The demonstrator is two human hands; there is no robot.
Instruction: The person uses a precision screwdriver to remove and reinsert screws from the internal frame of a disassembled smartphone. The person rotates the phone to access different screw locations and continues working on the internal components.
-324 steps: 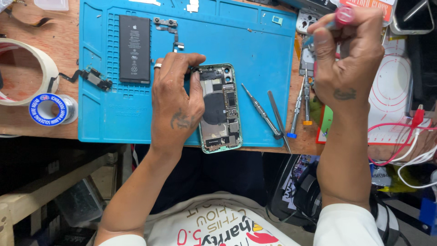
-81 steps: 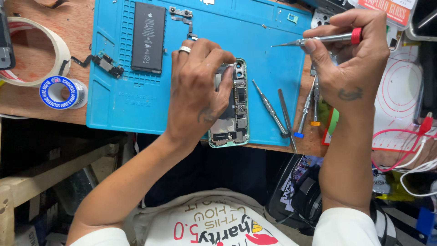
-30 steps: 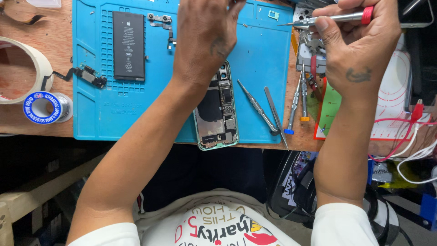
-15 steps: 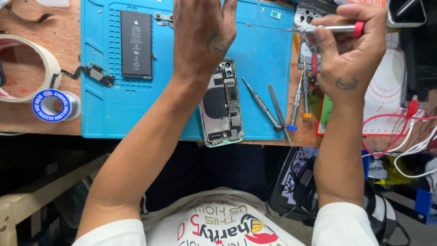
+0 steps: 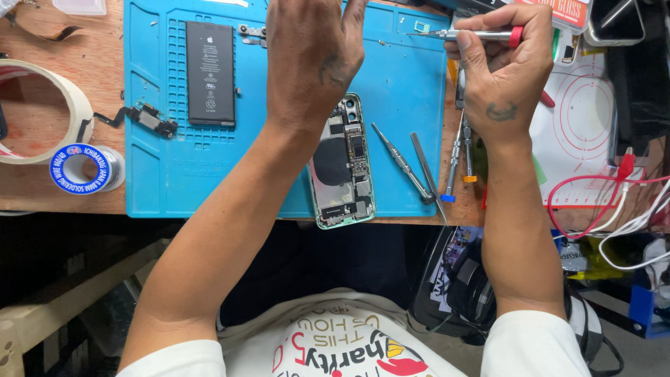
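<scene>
The right hand [image 5: 504, 73] is pinching a slim red-capped screwdriver [image 5: 474, 33] between thumb and fingers, shaft level, tip pointing left over the far right corner of the blue work mat [image 5: 160, 181]. The left hand [image 5: 314, 59] is hovering over the mat with fingers reaching past the top edge of view, so I cannot tell whether it is gripping anything.

The opened phone [image 5: 342, 164] is lying on the mat's near edge, its lower end slightly overhanging, just below the left wrist and well left of the screwdriver tip. It is probably light and stiff, but its exposed boards and connectors look fragile; the metal frame edges are the safest hold.

On the mat's left part a black battery [image 5: 210, 73] is lying flat, with loose spare drivers [image 5: 405, 164] on its right edge.
</scene>
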